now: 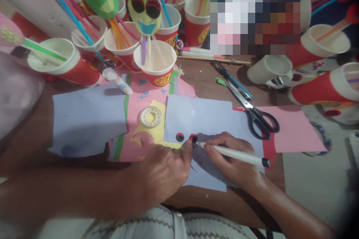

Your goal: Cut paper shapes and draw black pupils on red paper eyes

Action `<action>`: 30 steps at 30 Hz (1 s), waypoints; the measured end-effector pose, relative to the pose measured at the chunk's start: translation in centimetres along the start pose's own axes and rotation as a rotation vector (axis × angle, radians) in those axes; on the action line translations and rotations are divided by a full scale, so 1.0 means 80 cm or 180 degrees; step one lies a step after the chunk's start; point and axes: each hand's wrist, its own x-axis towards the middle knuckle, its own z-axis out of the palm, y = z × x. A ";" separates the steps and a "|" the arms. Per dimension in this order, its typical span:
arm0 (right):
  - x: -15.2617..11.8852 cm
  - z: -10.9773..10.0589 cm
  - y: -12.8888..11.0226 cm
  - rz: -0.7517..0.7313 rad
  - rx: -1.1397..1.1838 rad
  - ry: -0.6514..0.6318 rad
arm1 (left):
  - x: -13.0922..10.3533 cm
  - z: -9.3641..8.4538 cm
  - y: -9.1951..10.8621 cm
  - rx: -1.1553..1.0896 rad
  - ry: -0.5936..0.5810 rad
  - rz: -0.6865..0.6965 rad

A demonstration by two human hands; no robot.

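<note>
My right hand [234, 158] is closed around a white marker [238, 155] with a black end, its tip pointing left. The tip meets a small red-and-black paper circle [193, 137] on light blue paper [202, 110]. My left hand [168, 170] has its index finger pressed on that circle's lower edge, with the other fingers curled under. A second red-and-black circle [180, 137] lies just to the left, untouched. Under my hands is another light blue sheet [207, 173]. Beside them are yellow paper scraps [157, 130] and a white tape roll [150, 117].
Black-handled scissors [256, 115] and a blue cutter knife [231, 80] lie to the right. A glue stick [117, 81] rests behind a blue sheet [88, 119] at left. Red-and-white paper cups [155, 65] holding straw-stemmed paper faces line the back. A white mug [270, 70] stands back right.
</note>
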 end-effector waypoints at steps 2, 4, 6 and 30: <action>-0.001 0.000 0.001 0.0009 -0.0026 -0.0019 | 0.000 0.000 0.000 0.0011 -0.0002 0.0004; -0.001 -0.001 0.001 0.0011 -0.0034 -0.0009 | 0.000 -0.001 0.000 0.0011 -0.0008 0.0032; -0.001 -0.002 0.001 0.0000 -0.0019 0.0023 | 0.000 -0.002 0.000 0.0006 -0.0023 0.0048; -0.004 -0.002 0.004 0.0285 0.0041 0.0044 | -0.001 -0.001 0.000 0.0094 -0.0007 0.0099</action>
